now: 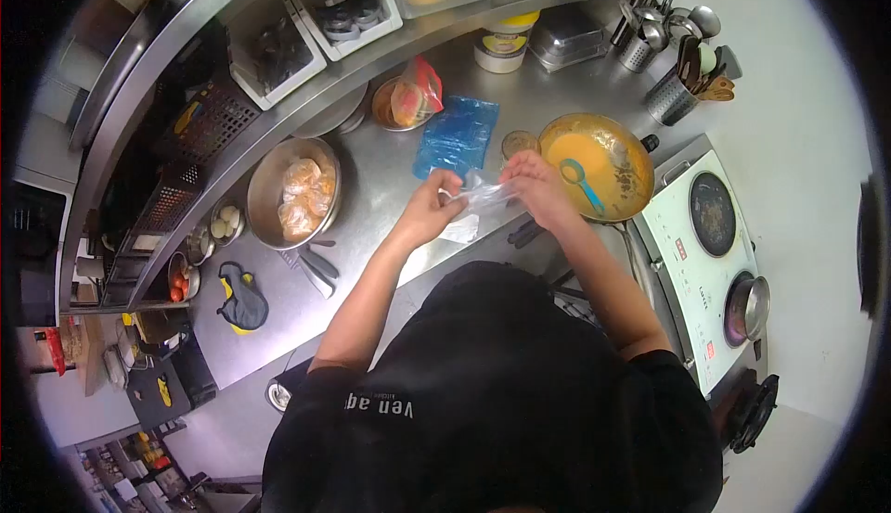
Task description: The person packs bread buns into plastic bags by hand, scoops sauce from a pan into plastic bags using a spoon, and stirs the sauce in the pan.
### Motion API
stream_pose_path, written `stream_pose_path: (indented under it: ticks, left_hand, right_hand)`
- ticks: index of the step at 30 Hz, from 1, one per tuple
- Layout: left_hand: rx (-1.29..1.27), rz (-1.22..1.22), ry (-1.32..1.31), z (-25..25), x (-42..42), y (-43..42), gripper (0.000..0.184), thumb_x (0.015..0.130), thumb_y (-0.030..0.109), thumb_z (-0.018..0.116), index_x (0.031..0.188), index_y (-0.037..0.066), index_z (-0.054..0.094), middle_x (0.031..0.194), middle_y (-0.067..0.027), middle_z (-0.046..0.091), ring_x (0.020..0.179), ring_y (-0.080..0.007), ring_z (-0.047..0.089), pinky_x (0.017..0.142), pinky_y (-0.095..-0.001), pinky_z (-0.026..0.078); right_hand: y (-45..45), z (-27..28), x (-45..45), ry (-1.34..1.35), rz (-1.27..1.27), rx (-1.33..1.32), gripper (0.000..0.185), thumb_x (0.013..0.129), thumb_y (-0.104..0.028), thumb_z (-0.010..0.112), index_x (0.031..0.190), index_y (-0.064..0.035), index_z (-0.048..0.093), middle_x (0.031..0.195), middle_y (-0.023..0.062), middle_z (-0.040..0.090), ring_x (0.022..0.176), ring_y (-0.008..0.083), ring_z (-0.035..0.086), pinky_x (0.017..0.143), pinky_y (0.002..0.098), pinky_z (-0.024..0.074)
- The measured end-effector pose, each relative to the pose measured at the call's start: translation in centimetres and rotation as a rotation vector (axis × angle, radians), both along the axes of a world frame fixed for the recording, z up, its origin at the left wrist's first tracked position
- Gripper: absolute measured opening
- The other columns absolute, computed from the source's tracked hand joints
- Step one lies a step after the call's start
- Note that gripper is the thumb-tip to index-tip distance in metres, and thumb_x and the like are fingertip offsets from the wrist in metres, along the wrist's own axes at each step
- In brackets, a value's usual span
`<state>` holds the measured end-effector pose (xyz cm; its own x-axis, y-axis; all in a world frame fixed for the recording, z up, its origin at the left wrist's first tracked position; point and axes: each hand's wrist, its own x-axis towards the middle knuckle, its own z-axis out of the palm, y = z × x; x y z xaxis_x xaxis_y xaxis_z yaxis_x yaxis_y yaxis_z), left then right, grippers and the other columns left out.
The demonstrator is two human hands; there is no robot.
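A clear plastic bag is stretched between my two hands above the counter's front edge. My left hand pinches its left side, and my right hand grips the other side with the fingers bent. Just behind the bag lies a flat blue plastic packet. To the right of my right hand sits a wide pan of orange sauce, with a blue ladle resting in it. A small jar or cup stands between the packet and the pan.
A steel bowl holds several filled clear bags. Knives and a dark grey-and-yellow glove-like item lie on the left counter. An induction cooktop stands at right. Utensil holders and a yellow-lidded tub line the back.
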<state>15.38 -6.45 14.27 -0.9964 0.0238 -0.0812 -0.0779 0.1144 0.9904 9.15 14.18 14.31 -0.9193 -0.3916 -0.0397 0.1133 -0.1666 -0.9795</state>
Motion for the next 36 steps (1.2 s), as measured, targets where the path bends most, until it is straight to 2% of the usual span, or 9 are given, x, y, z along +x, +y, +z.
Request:
stream_pose_path:
  ticks: [3,6,7,9,12,18,20,24,36]
  left_hand:
    - [-0.356,0.042,0.233,-0.2,-0.9,0.7,0.017,0.089,0.011,0.059,0.101,0.004,0.050,0.078,0.0004,0.052,0.060,-0.0060,0.047,0.053,-0.0226,0.039]
    - [-0.340,0.182,0.242,-0.2,-1.8,1.2,0.016,0.089,0.012,0.059,0.100,0.005,0.050,0.076,-0.0004,0.053,0.059,-0.0053,0.046,0.053,-0.0235,0.039]
    - [-0.204,0.138,0.167,-0.3,-2.1,1.5,0.016,0.089,0.011,0.060,0.100,0.005,0.050,0.076,-0.0002,0.053,0.059,-0.0063,0.047,0.054,-0.0235,0.039]
    - [-0.069,0.078,0.093,0.1,-2.2,2.2,0.015,0.088,0.010,0.060,0.099,0.006,0.050,0.077,0.0000,0.053,0.060,-0.0073,0.047,0.055,-0.0236,0.040]
    - [0.525,0.048,-0.177,1.3,-2.6,3.3,0.015,0.086,0.004,0.060,0.098,0.004,0.051,0.083,-0.0070,0.056,0.073,-0.0124,0.053,0.063,-0.0269,0.043]
    - [-0.322,-0.171,0.458,-1.9,-6.9,2.5,0.009,0.081,-0.002,0.057,0.088,0.001,0.060,0.085,-0.0111,0.054,0.080,-0.0238,0.055,0.072,-0.0328,0.046]
    - [-0.490,0.127,0.635,-2.0,-8.6,4.0,0.009,0.081,0.001,0.058,0.086,0.003,0.066,0.082,-0.0120,0.055,0.075,-0.0260,0.056,0.068,-0.0342,0.046]
    - [-0.487,0.134,0.450,0.1,-11.2,6.9,0.027,0.078,0.015,0.068,0.101,0.001,0.065,0.104,-0.0202,0.060,0.096,-0.0347,0.059,0.086,-0.0390,0.046]
    - [-0.522,-0.088,0.114,-6.2,-13.5,6.6,0.041,0.072,0.021,0.073,0.110,0.007,0.065,0.108,-0.0195,0.060,0.099,-0.0331,0.059,0.088,-0.0379,0.046]
  right_hand:
    - [0.0,1.5,0.7,-0.424,0.251,-0.397,0.035,0.079,-0.002,0.057,0.113,-0.0017,0.048,0.087,0.0064,0.059,0.080,0.0117,0.055,0.071,0.0249,0.0432]
    - [0.6,1.3,0.5,-0.265,0.280,-0.027,0.034,0.084,-0.014,0.061,0.115,-0.0029,0.053,0.083,0.0032,0.059,0.074,0.0105,0.054,0.069,0.0249,0.0430]
    - [0.8,0.8,0.2,-0.268,0.272,-0.028,0.034,0.084,-0.014,0.061,0.115,-0.0029,0.053,0.083,0.0032,0.059,0.074,0.0105,0.054,0.069,0.0249,0.0430]
    - [1.4,0.0,-0.6,0.124,0.333,0.736,0.031,0.083,-0.022,0.066,0.109,-0.0046,0.062,0.076,-0.0008,0.058,0.068,0.0090,0.053,0.064,0.0240,0.0422]
    - [2.1,0.2,-0.5,-0.096,0.104,0.399,0.019,0.083,-0.022,0.067,0.091,-0.0048,0.067,0.073,-0.0017,0.060,0.065,0.0085,0.054,0.062,0.0233,0.0430]
    - [4.0,0.3,-2.8,-0.389,-0.010,-0.233,0.017,0.086,-0.008,0.059,0.103,-0.0052,0.057,0.087,0.0041,0.061,0.077,0.0131,0.059,0.072,0.0262,0.0474]
    - [4.2,0.9,-3.4,-0.443,-0.015,-0.350,0.023,0.086,-0.005,0.058,0.108,-0.0051,0.053,0.091,0.0055,0.060,0.080,0.0144,0.059,0.075,0.0278,0.0482]
    - [5.1,0.4,-6.6,-0.143,-0.109,-0.203,0.026,0.085,-0.003,0.058,0.108,-0.0054,0.047,0.095,0.0078,0.058,0.086,0.0171,0.060,0.080,0.0314,0.0492]
    - [5.6,-5.2,-7.2,-0.122,-0.106,0.101,0.038,0.087,-0.008,0.058,0.122,-0.0028,0.045,0.103,0.0100,0.058,0.085,0.0175,0.061,0.074,0.0311,0.0522]
